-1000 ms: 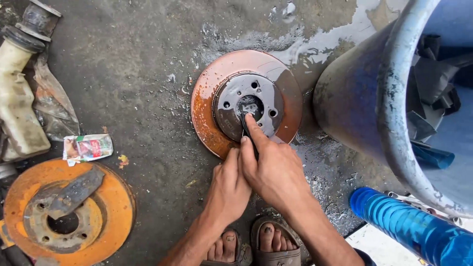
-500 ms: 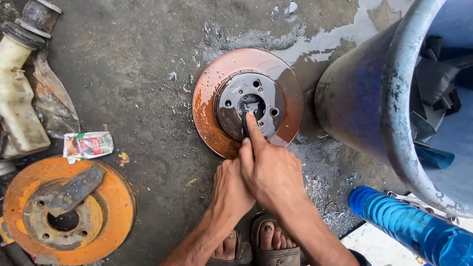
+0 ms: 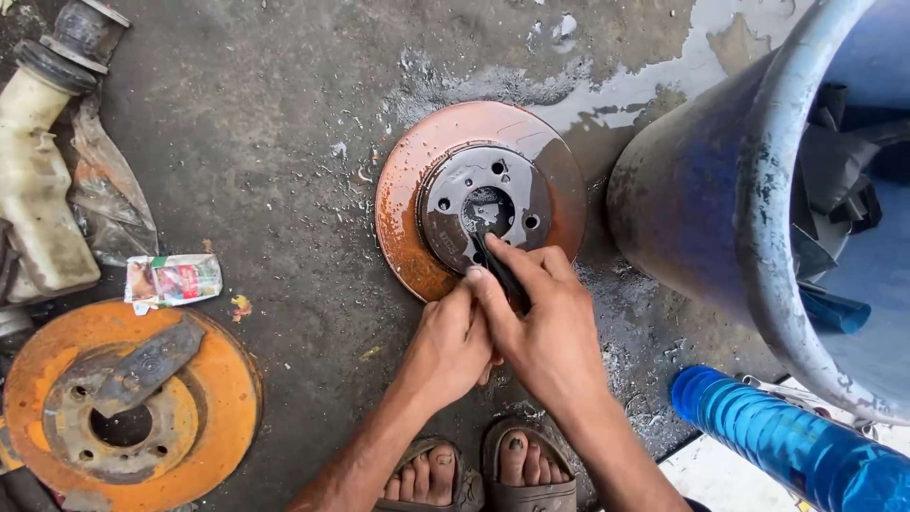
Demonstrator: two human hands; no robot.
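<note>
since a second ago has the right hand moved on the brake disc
No, barely. The right hand keeps its forefinger on the dark tool at the centre hole of the wet brake disc, beside the blue barrel; any shift is slight.

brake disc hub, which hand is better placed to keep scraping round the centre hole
Right. The right hand pinches a dark tool whose tip lies at the centre hole of the rusty brake disc. The left hand sits behind at the disc's near edge, seemingly only steadying.
</note>
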